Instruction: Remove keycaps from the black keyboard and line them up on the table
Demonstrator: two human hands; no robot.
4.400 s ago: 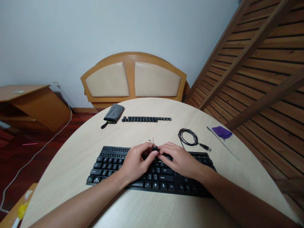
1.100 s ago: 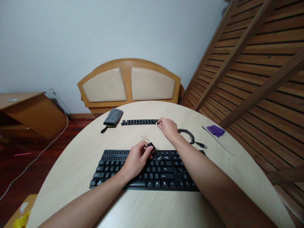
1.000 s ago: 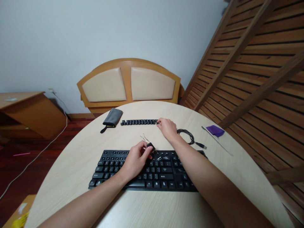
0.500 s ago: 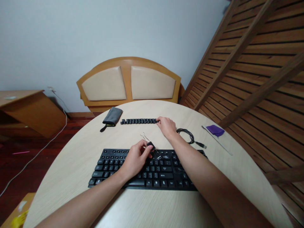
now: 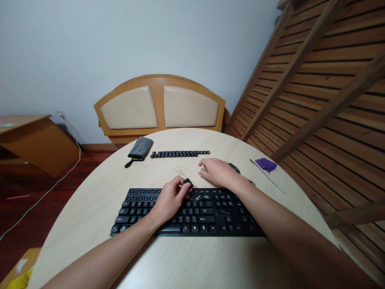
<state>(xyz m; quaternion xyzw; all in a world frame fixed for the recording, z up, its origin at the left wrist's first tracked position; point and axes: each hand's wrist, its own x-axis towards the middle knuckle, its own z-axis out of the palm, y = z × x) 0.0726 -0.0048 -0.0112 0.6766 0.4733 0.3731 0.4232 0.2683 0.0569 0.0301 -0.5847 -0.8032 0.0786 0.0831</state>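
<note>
My left hand (image 5: 173, 196) is closed on a keycap puller (image 5: 188, 183) with a black grip and thin wire loops, held over the upper part of a black keyboard (image 5: 168, 228). Several keys along the keyboard's upper rows are off, showing bare switch spots. My right hand (image 5: 218, 171) hovers above the table just behind the keyboard, fingers curved and apart, with nothing seen between them. Farther back, removed keycaps (image 5: 174, 154) lie in two neat rows. A coiled black cable (image 5: 234, 168) is partly hidden behind my right hand.
On the round table (image 5: 120, 176), a grey pouch (image 5: 141, 148) with a black strap lies at the back left. At the right are a purple cloth (image 5: 266, 164) and a thin metal rod (image 5: 267, 176). A slatted wooden screen (image 5: 319, 112) stands beyond the table's right edge.
My right hand has let go of a keycap at the right end of the rows and drawn back toward the keyboard. My left hand keeps the puller in about the same place.
</note>
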